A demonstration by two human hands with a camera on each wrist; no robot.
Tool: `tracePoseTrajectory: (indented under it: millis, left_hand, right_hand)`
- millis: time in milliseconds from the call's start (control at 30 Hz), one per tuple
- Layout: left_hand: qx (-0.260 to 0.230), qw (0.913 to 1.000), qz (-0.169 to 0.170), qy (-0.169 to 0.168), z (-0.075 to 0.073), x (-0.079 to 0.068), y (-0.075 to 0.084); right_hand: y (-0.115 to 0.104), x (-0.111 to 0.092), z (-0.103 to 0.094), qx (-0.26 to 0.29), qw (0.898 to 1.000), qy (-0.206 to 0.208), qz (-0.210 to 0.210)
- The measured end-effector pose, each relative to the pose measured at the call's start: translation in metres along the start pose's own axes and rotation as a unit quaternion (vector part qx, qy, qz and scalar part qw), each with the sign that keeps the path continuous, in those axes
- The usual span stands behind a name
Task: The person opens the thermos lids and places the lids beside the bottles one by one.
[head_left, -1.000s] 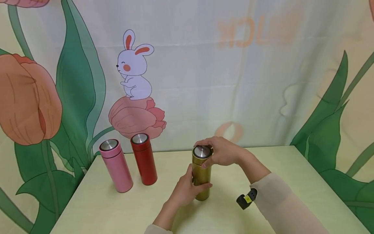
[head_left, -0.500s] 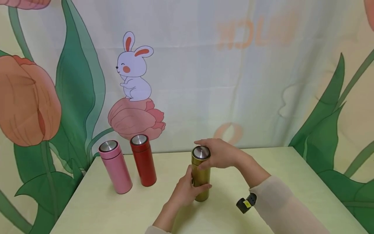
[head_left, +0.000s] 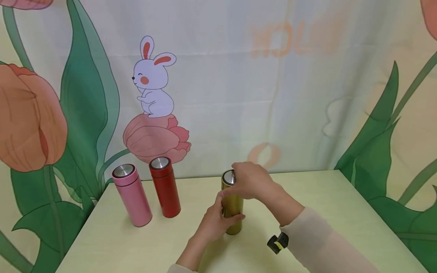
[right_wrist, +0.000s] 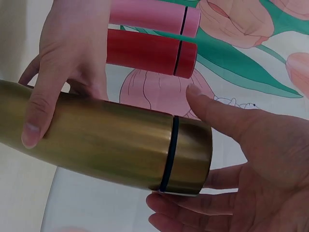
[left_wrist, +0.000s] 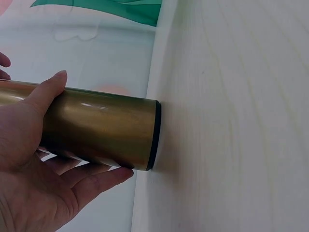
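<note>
A gold thermos bottle (head_left: 233,206) stands upright on the table, with a steel disc on top of its lid (right_wrist: 190,154). Low on its body, my left hand (head_left: 214,222) grips it, thumb across the front and fingers behind. The black base ring (left_wrist: 155,135) meets the tabletop in the left wrist view. Around the lid is my right hand (head_left: 252,180). In the right wrist view its thumb (right_wrist: 212,108) stands off from the lid, while its fingers pass on the opposite side, tips near the dark seam. In the head view this hand hides part of the lid.
To the left on the pale table (head_left: 297,242) stand a pink thermos bottle (head_left: 133,201) and a red thermos bottle (head_left: 166,191), both with lids on. A printed cloth (head_left: 218,87) hangs behind the table. A black device (head_left: 277,243) sits at my right sleeve.
My right hand has turned around the lid, its thumb swinging left across the front and the hand covering more of the top. My left hand keeps its hold on the bottle.
</note>
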State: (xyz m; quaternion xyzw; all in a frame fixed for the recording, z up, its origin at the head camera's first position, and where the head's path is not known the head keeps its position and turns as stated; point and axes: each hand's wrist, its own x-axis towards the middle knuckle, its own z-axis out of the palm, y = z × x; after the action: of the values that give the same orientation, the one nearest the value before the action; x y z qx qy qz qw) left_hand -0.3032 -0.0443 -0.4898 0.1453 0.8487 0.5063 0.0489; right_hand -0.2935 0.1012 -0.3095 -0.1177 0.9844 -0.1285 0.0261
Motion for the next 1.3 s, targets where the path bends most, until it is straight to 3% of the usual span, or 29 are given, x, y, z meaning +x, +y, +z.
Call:
tracePoseTrajectory:
  millis: [433, 900, 1300]
  left_hand:
    - [0.007, 1.0000, -0.003, 0.002, -0.0016, 0.0056, 0.0013]
    - [0.000, 0.9999, -0.001, -0.011, -0.0003, 0.0040, -0.0019]
    - [-0.007, 0.9999, -0.001, -0.016, -0.0013, 0.0050, -0.0008]
  right_hand:
    - [-0.0055, 0.0025, 0.0071, -0.027, 0.998, 0.049, 0.005]
    - [-0.0016, 0.0038, 0.0094, -0.025, 0.998, 0.048, -0.021]
    - [0.0034, 0.0064, 0.0044, 0.001, 0.996, 0.040, -0.077]
